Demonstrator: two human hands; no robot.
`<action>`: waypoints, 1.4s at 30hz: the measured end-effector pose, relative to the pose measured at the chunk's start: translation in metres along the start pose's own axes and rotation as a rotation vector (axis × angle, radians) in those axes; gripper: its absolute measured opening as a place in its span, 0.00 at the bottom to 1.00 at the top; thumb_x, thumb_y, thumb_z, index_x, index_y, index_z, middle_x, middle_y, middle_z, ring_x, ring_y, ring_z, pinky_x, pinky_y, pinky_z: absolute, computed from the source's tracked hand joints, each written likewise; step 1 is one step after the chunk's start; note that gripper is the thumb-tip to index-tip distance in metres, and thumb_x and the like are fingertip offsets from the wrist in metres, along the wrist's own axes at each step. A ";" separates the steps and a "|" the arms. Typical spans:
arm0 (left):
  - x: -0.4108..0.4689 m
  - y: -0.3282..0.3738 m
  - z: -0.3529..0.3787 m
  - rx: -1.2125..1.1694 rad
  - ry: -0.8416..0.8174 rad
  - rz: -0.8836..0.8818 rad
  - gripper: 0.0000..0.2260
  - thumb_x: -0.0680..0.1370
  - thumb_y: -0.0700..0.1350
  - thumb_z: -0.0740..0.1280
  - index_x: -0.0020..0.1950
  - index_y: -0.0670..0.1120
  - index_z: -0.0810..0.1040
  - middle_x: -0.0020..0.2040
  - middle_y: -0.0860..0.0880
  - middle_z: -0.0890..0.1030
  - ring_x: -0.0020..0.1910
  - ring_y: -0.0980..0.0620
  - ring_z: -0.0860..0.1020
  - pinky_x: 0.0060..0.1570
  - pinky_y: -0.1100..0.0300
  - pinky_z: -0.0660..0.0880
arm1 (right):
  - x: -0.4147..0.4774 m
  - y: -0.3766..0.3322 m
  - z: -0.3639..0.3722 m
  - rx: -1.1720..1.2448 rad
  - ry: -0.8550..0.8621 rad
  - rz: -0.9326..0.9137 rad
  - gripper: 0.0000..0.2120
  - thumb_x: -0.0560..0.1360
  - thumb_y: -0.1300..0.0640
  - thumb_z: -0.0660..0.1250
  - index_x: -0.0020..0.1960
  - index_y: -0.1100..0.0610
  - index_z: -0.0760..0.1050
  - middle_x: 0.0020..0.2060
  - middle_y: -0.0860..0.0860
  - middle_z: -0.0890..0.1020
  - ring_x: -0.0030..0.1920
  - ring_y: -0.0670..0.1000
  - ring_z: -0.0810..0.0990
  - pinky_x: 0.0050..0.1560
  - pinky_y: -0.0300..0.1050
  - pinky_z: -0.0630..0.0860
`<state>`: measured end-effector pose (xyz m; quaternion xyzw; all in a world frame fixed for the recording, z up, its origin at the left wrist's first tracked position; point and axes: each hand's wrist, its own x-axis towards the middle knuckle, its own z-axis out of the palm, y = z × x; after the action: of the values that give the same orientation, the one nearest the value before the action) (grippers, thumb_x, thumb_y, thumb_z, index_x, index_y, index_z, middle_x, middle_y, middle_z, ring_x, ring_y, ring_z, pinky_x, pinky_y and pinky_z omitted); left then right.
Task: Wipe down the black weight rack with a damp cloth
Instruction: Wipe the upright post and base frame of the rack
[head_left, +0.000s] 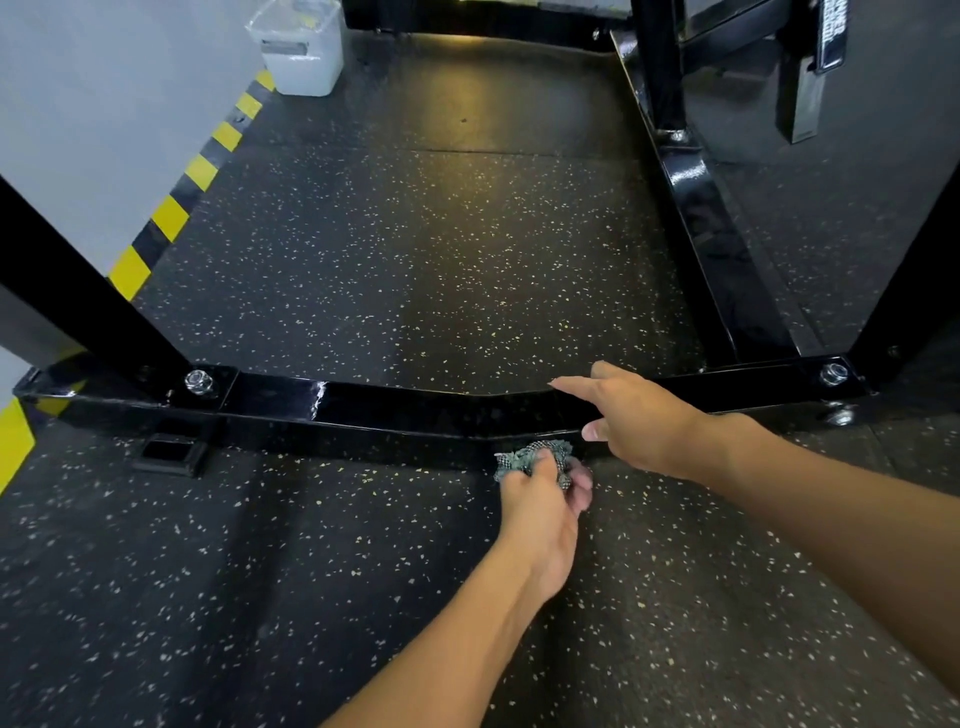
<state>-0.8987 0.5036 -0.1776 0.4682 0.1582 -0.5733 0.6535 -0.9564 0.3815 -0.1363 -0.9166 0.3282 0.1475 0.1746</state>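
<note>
The black weight rack's base bar (363, 410) runs across the floor in front of me, with a side bar (727, 270) leading away on the right. My left hand (545, 514) grips a bunched grey-green cloth (530, 460) and presses it against the near face of the base bar. My right hand (639, 415) rests on top of the same bar just right of the cloth, its fingers straight and pointing left, holding nothing.
Black uprights rise at the left (88, 306) and far right (909, 291) corners, each with a silver bolt (198, 382). A white lidded bin (304, 49) stands by the wall at the back left. Yellow-black hazard tape (171, 213) edges the speckled rubber floor (415, 249).
</note>
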 end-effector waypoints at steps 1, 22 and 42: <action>0.000 -0.002 0.000 0.057 0.017 0.020 0.05 0.86 0.41 0.55 0.55 0.39 0.68 0.43 0.43 0.77 0.32 0.54 0.74 0.39 0.60 0.73 | 0.001 0.000 0.000 0.017 0.003 0.001 0.31 0.80 0.59 0.65 0.79 0.47 0.57 0.52 0.47 0.68 0.50 0.49 0.76 0.50 0.44 0.76; 0.011 -0.005 -0.005 0.142 0.216 0.150 0.05 0.84 0.41 0.54 0.50 0.43 0.68 0.35 0.46 0.74 0.23 0.54 0.68 0.29 0.61 0.64 | 0.001 0.005 0.006 0.035 0.043 0.014 0.30 0.81 0.57 0.64 0.79 0.46 0.56 0.53 0.47 0.67 0.49 0.50 0.77 0.52 0.46 0.77; 0.011 0.005 -0.023 0.183 0.214 0.134 0.04 0.85 0.42 0.56 0.53 0.44 0.69 0.36 0.46 0.73 0.22 0.54 0.70 0.30 0.59 0.65 | 0.013 -0.034 0.000 0.045 -0.044 -0.104 0.33 0.80 0.63 0.64 0.79 0.45 0.55 0.54 0.50 0.70 0.51 0.52 0.76 0.46 0.45 0.74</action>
<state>-0.8836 0.5149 -0.1958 0.5936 0.1424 -0.4871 0.6246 -0.9248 0.3984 -0.1334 -0.9248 0.2796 0.1508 0.2095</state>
